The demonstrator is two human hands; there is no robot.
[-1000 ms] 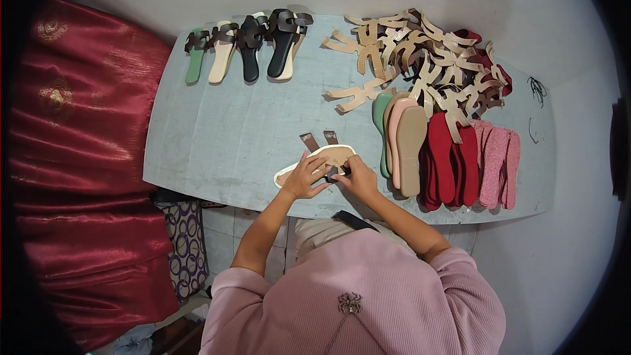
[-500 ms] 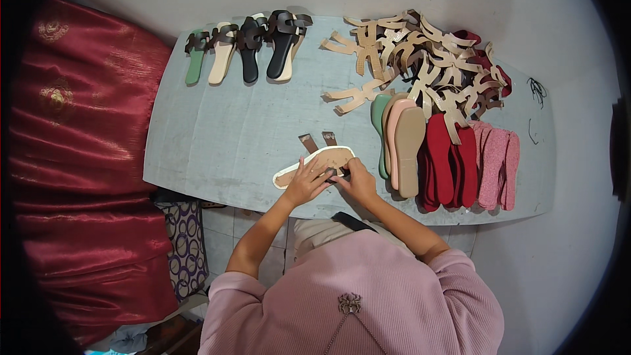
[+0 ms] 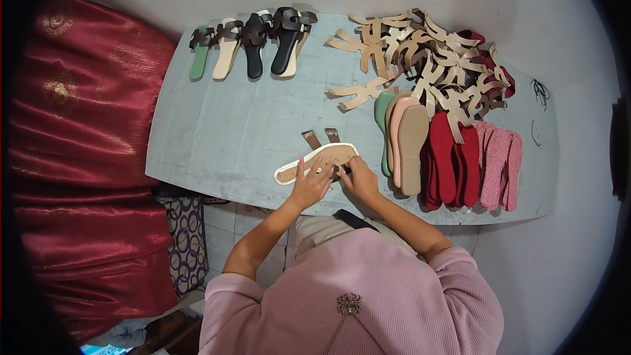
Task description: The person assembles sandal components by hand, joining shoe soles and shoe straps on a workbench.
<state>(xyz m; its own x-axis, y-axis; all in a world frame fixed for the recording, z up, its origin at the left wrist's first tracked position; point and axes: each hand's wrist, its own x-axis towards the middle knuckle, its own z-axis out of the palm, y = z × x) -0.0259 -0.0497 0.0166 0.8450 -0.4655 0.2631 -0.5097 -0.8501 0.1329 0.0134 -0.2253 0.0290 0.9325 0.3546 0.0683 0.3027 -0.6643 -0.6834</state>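
Observation:
An upturned sandal sole [image 3: 286, 175], tan with a white rim, lies near the table's front edge. Two dark brown strap ends [image 3: 320, 137] stick out past its far side. My left hand [image 3: 311, 185] rests over the sole's middle with the fingers spread flat. At the sole's right end my right hand [image 3: 362, 180] is closed, its fingers curled by the rim and its thumb at the near strap ends [image 3: 338, 172]. Exactly what its fingertips pinch is partly hidden.
Finished sandals [image 3: 285, 43] stand in a row at the back left. A heap of tan and brown strap pieces [image 3: 453, 59] lies back right. Beige soles [image 3: 413, 151], red soles [image 3: 444, 164] and pink soles [image 3: 497, 168] are stacked on the right. Red curtain [image 3: 92, 158] hangs left.
My left fingers have shifted slightly on the sole, and the near strap ends show a little more between my hands. The whole view has shifted slightly.

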